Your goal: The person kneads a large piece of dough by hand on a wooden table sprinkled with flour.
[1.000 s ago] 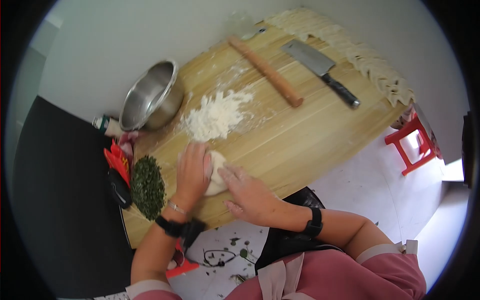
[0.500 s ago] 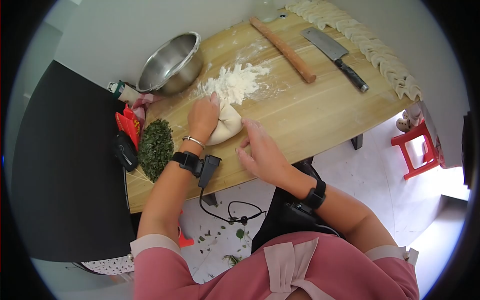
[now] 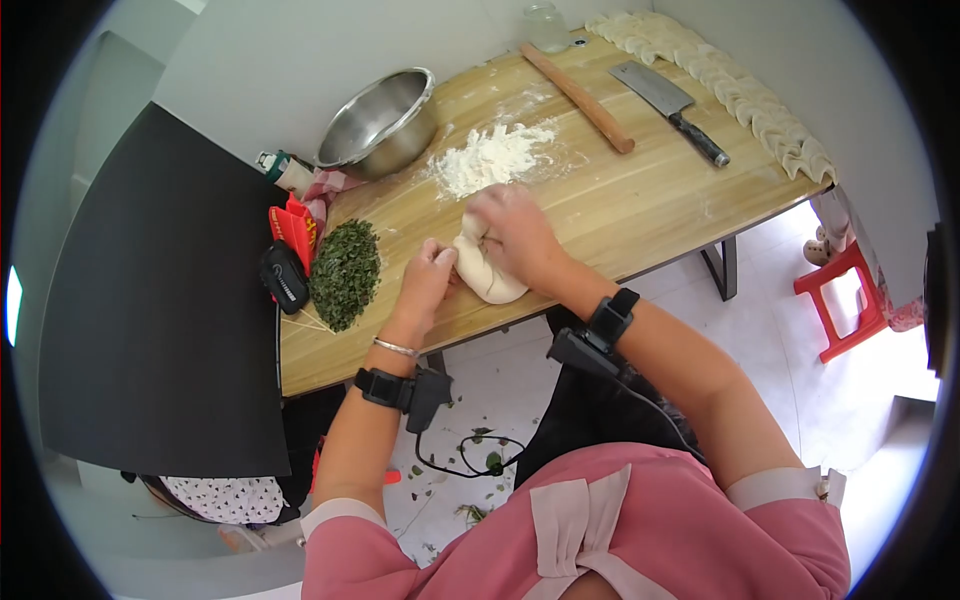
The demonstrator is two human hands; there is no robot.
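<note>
A lump of pale dough lies on the wooden table near its front edge, creased along its upper side. My left hand is closed at the dough's left edge, thumb and fingertips pinching it. From the right, my right hand reaches over the dough with curled fingers gripping its far edge. That hand is slightly blurred, and its fingertips are partly hidden. Just beyond the dough, a heap of white flour is spread on the wood.
A steel bowl stands at the back left, with chopped greens nearer. Behind lie a rolling pin and a cleaver. Rows of folded dumplings line the far right edge. A red stool is on the floor.
My right hand has moved up and left from beside the dough onto its far edge. My left hand has shifted from the dough's top to its left side. The view has shifted slightly.
</note>
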